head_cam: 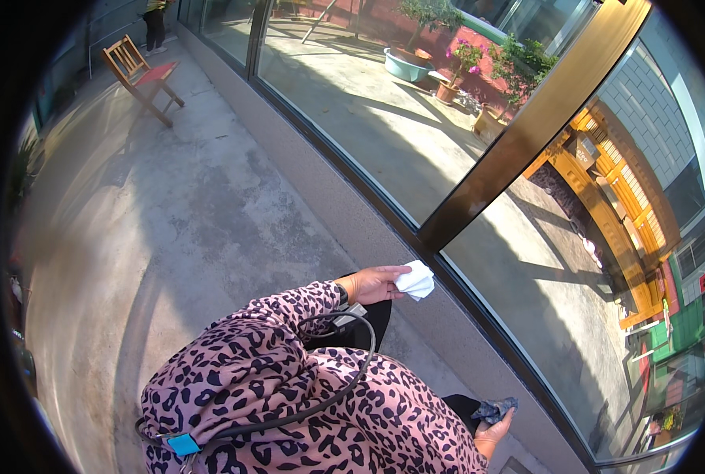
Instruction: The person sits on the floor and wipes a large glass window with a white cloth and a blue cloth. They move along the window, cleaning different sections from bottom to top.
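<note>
My left hand [375, 285] holds a folded white cloth or paper wipe [415, 280] between thumb and fingers, just above the low sill beside the window. At the lower right, my right hand [495, 435] grips a crumpled dark blue-grey cloth [495, 410]. Its fingers are partly hidden by the cloth and the sleeve. Both hands are near a large glass window [364, 130] with a bronze-coloured metal frame post [536, 112]. A black cable [329, 406] loops across the leopard-print top.
A wooden folding chair [145, 77] with a red seat stands on the concrete floor [210, 195] at the upper left. Behind it stands another person [155, 26]. The low sill [305, 201] runs along the window. Potted plants and wooden furniture [613, 207] show in the glass.
</note>
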`<state>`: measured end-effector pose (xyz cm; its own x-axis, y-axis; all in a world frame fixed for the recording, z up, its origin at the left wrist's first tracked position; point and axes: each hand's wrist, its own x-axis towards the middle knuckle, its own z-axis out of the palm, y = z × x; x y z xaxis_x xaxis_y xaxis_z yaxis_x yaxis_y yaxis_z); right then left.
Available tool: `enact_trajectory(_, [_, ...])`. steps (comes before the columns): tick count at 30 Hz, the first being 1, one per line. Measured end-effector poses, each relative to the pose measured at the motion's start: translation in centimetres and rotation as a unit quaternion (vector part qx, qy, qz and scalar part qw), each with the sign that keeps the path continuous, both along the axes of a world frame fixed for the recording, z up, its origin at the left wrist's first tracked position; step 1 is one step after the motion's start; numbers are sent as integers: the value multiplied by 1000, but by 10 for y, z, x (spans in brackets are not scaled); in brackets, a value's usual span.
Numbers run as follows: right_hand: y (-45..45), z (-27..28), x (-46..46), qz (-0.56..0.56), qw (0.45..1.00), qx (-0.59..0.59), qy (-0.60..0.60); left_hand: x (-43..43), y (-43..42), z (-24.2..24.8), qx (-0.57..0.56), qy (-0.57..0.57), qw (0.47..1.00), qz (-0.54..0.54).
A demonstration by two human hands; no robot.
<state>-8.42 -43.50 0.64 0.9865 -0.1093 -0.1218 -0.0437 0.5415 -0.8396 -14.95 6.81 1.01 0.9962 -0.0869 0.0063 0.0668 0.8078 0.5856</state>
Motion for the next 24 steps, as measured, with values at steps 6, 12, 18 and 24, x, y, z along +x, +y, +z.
enact_trajectory(6, [0,-1,1,-14,1000,-3,0,0,0,1,3,4,1000,1])
enact_trajectory(12, [-2,-1,1,7,1000,9,1,1,1,-1,-5,-4,1000,-4])
enact_trajectory(18, [0,-1,1,-3,1000,15,10,2,1,-3,-5,-4,1000,-4])
enact_trajectory(24, [-1,-1,1,-1,1000,13,13,2,2,-4,-4,-11,1000,-7])
